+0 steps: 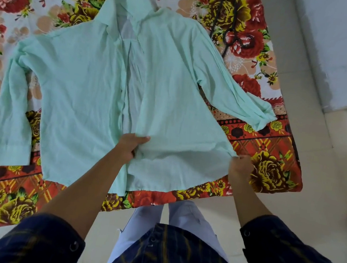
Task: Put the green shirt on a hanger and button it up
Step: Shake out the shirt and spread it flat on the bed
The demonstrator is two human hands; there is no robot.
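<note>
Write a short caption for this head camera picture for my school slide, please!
Both hands, left hand and right hand, grip the open green shirt at its hem on a flowered bedsheet.

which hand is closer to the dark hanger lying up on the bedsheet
Right. The right hand pinches the green shirt at its hem corner, below the hanger. The left hand grips the hem at the front opening, farther left.
</note>
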